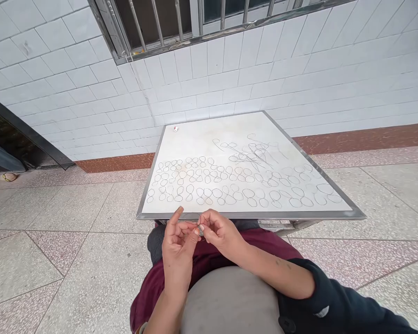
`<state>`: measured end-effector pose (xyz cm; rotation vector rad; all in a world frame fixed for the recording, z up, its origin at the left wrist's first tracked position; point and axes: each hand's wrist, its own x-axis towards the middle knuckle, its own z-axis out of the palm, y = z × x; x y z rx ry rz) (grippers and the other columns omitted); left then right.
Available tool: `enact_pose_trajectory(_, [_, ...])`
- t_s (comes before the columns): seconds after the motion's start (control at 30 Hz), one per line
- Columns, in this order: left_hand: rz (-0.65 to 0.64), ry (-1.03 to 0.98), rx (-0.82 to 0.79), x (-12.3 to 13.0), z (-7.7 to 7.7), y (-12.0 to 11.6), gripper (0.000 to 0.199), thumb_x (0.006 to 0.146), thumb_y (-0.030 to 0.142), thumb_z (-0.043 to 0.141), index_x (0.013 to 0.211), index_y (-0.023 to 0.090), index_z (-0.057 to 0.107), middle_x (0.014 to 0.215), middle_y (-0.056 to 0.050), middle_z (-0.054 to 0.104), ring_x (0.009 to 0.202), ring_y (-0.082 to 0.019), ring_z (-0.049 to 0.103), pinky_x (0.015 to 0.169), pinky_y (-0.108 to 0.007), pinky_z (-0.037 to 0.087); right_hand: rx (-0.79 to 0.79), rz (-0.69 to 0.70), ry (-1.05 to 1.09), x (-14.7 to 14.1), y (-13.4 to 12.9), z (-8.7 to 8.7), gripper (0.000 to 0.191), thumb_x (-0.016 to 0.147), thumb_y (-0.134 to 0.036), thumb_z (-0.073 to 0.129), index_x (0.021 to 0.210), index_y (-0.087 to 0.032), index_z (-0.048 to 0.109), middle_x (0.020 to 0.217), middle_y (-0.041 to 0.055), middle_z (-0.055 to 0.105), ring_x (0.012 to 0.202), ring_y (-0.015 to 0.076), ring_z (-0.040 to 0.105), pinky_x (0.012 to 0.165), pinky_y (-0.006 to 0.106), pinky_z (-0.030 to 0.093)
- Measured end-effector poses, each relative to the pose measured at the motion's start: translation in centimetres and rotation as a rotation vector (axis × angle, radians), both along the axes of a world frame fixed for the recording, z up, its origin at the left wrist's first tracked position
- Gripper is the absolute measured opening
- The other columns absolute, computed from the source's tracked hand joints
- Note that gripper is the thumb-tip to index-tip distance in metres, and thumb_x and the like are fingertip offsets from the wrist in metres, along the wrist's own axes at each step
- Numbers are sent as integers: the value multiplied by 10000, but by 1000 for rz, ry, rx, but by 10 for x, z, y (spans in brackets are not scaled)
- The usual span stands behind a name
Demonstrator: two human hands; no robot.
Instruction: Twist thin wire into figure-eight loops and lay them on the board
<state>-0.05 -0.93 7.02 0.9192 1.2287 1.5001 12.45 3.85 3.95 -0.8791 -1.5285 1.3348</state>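
My left hand (179, 246) is closed in a pinch just in front of the table's near edge, its index finger raised. Close against it, my right hand (223, 234) pinches too, thumb and fingertips together. Between the fingertips of both hands is a thin dark wire (199, 221); a small greyish piece by the thumbs is too small to name. Beyond the hands, rows of thin wire figure-eights (205, 194) lie on the white tabletop (195, 139). Farther back is a loose tangled pile of wires (254, 155), some with a loop at one end.
A small white and red object (176, 129) lies at the table's far left corner. The grey metal table edge (251, 215) runs just past my lap. Behind the table stands a white tiled wall (216, 88) with a barred window (181, 21).
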Motion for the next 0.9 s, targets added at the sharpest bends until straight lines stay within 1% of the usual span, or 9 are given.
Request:
enact_pose_trajectory(0.17, [12, 55, -15, 1, 3, 0, 541, 826, 265, 693, 1331, 247, 499, 795, 32, 657, 699, -96, 590, 791, -257, 503, 31, 2, -41, 0, -1, 1, 14, 868, -205, 527, 869, -219, 527, 709, -26, 500, 625, 120, 459, 581, 249, 394])
enact_pose_trajectory(0.27, [-3, 64, -20, 0, 3, 1, 548, 831, 269, 687, 1341, 240, 487, 798, 26, 663, 704, -106, 601, 773, -264, 506, 59, -11, -77, 2, 0, 1, 29, 862, -190, 527, 867, -218, 531, 730, -20, 505, 649, 126, 462, 593, 253, 389])
enact_pose_trajectory(0.43, [-10, 67, -54, -3, 2, 4, 553, 818, 284, 698, 1332, 234, 502, 717, 50, 620, 656, -103, 602, 735, -263, 513, 199, -15, -171, 4, -1, 0, 76, 856, -150, 513, 841, -222, 532, 771, -1, 528, 709, 146, 486, 624, 268, 387])
enact_pose_trajectory(0.53, [-13, 17, -68, -4, 2, 5, 542, 797, 274, 711, 1305, 222, 531, 701, 52, 599, 626, -96, 581, 680, -252, 517, 257, -4, -192, 5, -1, -2, 87, 865, -147, 503, 856, -227, 535, 785, 6, 533, 717, 151, 489, 617, 268, 387])
enact_pose_trajectory(0.67, [-13, -60, -102, -5, 4, 5, 579, 747, 252, 745, 1290, 206, 549, 695, 48, 600, 615, -96, 573, 636, -245, 515, 228, 11, -183, 5, -2, -6, 82, 867, -162, 519, 886, -233, 556, 791, 7, 546, 700, 148, 495, 597, 263, 393])
enact_pose_trajectory(0.8, [-9, -67, -118, -6, 6, 5, 593, 735, 249, 752, 1290, 197, 549, 709, 42, 622, 610, -94, 583, 652, -252, 523, 177, -2, -183, 5, -3, -7, 69, 860, -167, 536, 879, -228, 559, 809, 9, 558, 691, 139, 504, 590, 257, 400])
enact_pose_trajectory(0.9, [-12, -45, -121, -7, 6, 5, 583, 750, 247, 741, 1295, 201, 540, 698, 51, 622, 605, -92, 593, 682, -256, 528, 172, -15, -197, 5, -3, -7, 96, 865, -185, 544, 945, -231, 572, 810, 10, 560, 704, 143, 519, 596, 261, 413])
